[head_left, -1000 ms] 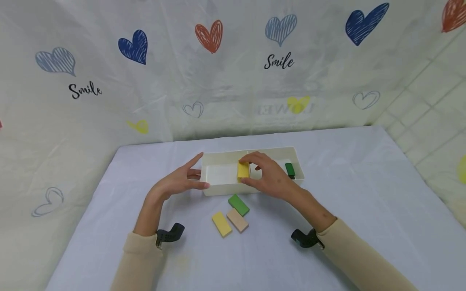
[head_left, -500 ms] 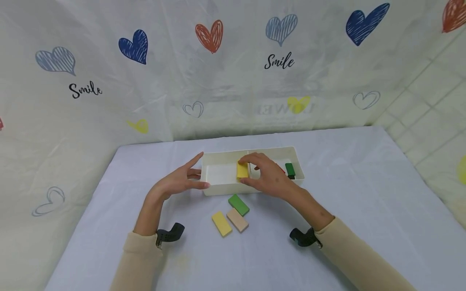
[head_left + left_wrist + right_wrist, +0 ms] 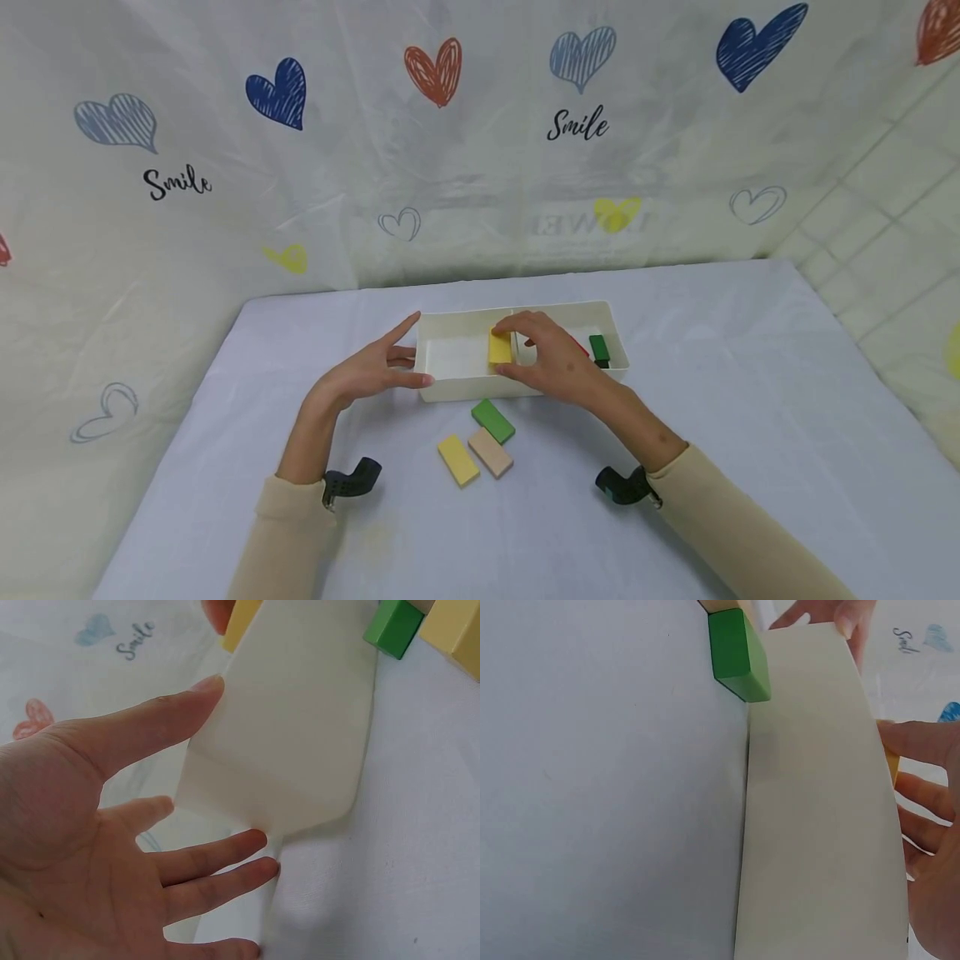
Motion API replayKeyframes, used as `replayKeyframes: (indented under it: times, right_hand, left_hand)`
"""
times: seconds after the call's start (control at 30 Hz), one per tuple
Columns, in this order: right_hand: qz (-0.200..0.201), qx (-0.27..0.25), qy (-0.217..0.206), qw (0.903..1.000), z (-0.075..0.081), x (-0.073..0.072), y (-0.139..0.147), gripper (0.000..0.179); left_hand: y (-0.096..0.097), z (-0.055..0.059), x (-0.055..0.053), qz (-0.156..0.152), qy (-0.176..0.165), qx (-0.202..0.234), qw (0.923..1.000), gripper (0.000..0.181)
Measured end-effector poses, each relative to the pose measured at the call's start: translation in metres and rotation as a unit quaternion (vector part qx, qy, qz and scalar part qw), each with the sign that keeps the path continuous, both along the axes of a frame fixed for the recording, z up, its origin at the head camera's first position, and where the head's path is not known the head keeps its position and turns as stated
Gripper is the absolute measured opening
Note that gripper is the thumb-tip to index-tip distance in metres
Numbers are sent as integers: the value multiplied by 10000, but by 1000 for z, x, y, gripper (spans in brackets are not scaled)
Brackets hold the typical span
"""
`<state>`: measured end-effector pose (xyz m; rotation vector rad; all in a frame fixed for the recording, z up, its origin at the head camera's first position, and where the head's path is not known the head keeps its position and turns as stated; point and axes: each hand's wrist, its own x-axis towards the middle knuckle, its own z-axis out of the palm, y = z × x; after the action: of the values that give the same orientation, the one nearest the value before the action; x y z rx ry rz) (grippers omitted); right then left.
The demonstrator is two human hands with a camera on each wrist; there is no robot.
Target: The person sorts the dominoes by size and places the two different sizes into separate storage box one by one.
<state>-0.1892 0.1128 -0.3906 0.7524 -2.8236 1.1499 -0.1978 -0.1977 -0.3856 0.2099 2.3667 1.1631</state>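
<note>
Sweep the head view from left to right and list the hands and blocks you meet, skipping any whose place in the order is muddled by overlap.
Left hand → loose yellow block → pinched yellow block → right hand → dark green block.

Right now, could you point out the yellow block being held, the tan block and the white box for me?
Held yellow block (image 3: 499, 348): head view, middle of its broad visible face.
Tan block (image 3: 491, 452): head view, middle of its top face.
White box (image 3: 465, 390): head view, outer wall nearest the person.
</note>
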Motion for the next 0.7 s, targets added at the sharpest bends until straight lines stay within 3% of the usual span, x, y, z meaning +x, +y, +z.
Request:
replayKeyframes:
  times: [0.33,0.7]
  right_hand:
    - [113,-183,67,9997,-2,1,3,47]
    - [284,-495,409,9975,1,13,7,36]
  left_hand:
    - [0,1,1,-17,14,36,10000,109]
    - [1,3,0,7,58,-59,10000,109]
